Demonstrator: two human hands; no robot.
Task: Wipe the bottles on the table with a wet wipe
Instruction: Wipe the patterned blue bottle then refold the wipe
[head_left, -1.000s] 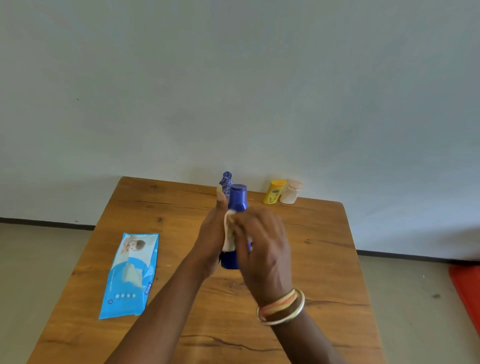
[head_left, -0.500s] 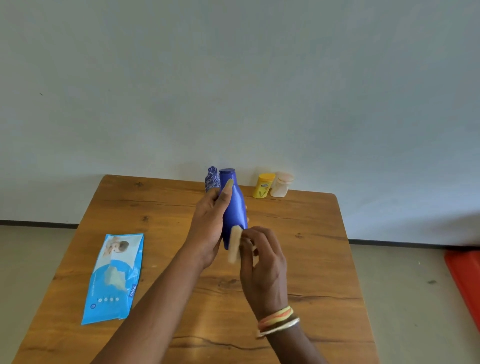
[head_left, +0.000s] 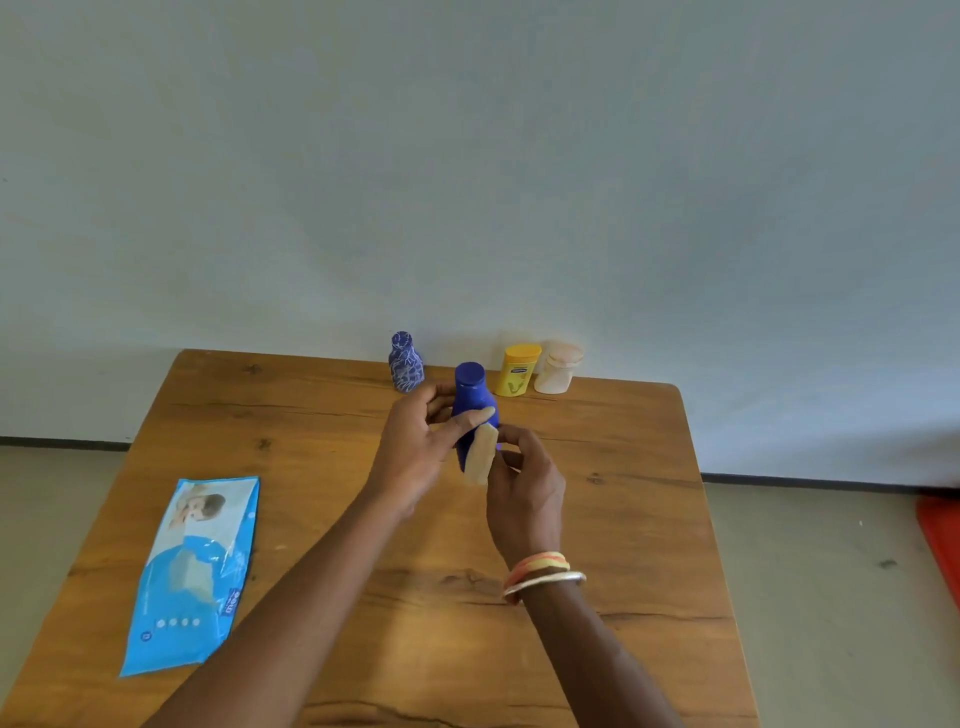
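Matt blue bottle (head_left: 474, 402), glossy plastic wipe pack (head_left: 193, 566), grained wooden table (head_left: 613, 493), smooth matt wall (head_left: 467, 156)

Both forearms are bare, no sleeves showing anywhere. The right hand (head_left: 524, 493) has a stack of thin bangles at the wrist (head_left: 543, 574): orange and yellow ones, then a silvery metal one nearest the elbow. The left hand (head_left: 410, 457) wears nothing.

L hand (head_left: 415, 447) grips blue bottle (head_left: 474, 400); R hand (head_left: 524, 493) presses wipe (head_left: 480, 457) on it.
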